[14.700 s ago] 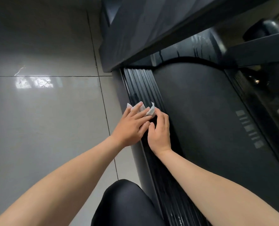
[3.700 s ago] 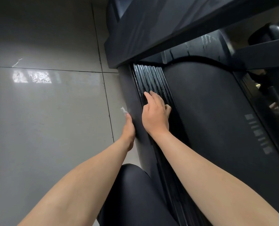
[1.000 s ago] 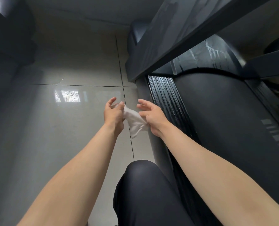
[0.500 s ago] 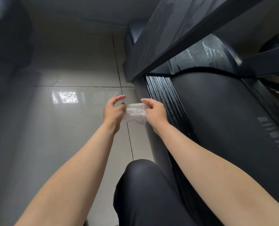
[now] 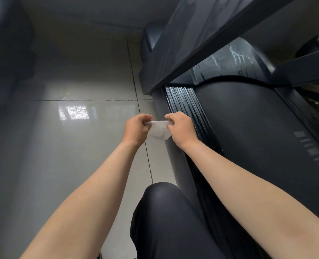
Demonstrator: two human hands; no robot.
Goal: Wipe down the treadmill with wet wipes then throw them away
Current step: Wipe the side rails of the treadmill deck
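The left hand (image 5: 136,128) at nine o'clock and right hand (image 5: 180,128) at three each pinched the wet wipe (image 5: 158,130), maybe to fold it.

**Wipe held between two hands at the treadmill's left edge**

The treadmill (image 5: 267,184) fills the right side and the floor (image 5: 71,156) the left. The rail (image 5: 190,109) runs along the treadmill's left edge, with the belt (image 5: 248,128) to its right. A beam (image 5: 192,38) crosses overhead, above the rail's far end. The left hand (image 5: 136,128) is over the floor and the right hand (image 5: 180,127) is over the treadmill's edge, just left of the rail. Both grip the wipe (image 5: 159,130), which hangs between them. A knee (image 5: 166,212) sits nearer the camera, between the forearms and beside the treadmill.
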